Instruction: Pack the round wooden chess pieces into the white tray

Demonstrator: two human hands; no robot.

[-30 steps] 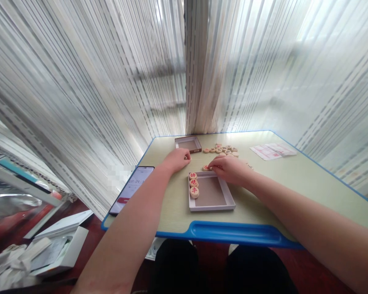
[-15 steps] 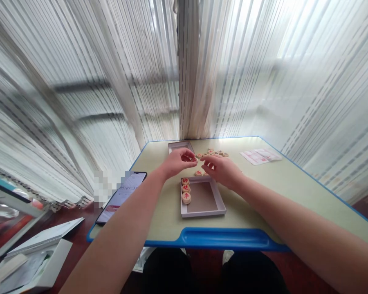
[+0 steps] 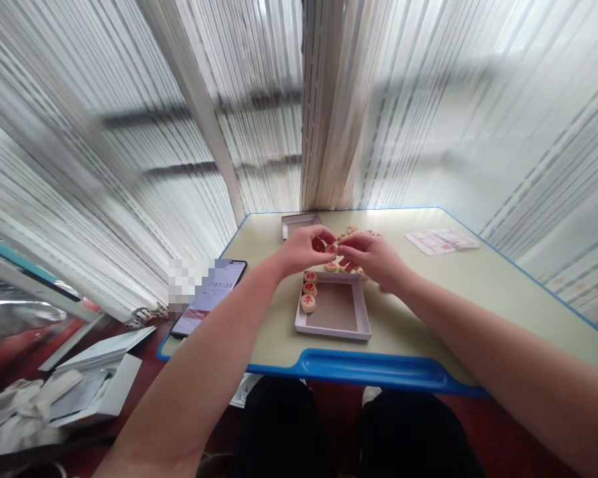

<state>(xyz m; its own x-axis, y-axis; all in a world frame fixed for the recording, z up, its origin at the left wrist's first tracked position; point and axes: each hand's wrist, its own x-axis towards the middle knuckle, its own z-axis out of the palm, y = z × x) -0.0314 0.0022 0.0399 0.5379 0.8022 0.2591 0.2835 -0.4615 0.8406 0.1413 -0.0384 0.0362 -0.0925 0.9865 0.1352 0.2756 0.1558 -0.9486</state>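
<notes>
While two dark-clothed knees (image 3: 279, 425) fill the bottom of the view, a blue trough (image 3: 373, 367) runs along the near edge of the pale table (image 3: 503, 285). Just past the trough sits a shallow box (image 3: 333, 333), open at the top, with three round pieces (image 3: 309, 289) bearing red characters lined up along its left wall. Left of it, beyond the left forearm, lies a phone (image 3: 224, 285) showing digits.

Beyond the box's far rim, the left hand (image 3: 301, 249) has thumb and fingers closed around a red-marked disc (image 3: 331, 249), which faces up between the two hands. The right hand (image 3: 379, 262) is curled, its fingertips right beside that disc; whether they grip it, I cannot tell. Loose pieces (image 3: 331, 266) lie under the hands. Farther back are more pieces (image 3: 353, 231), partly hidden, a second shallow box (image 3: 301, 219) to their left, a creased printed sheet (image 3: 441, 241) to the right, and finally a striped curtain (image 3: 264, 133).
</notes>
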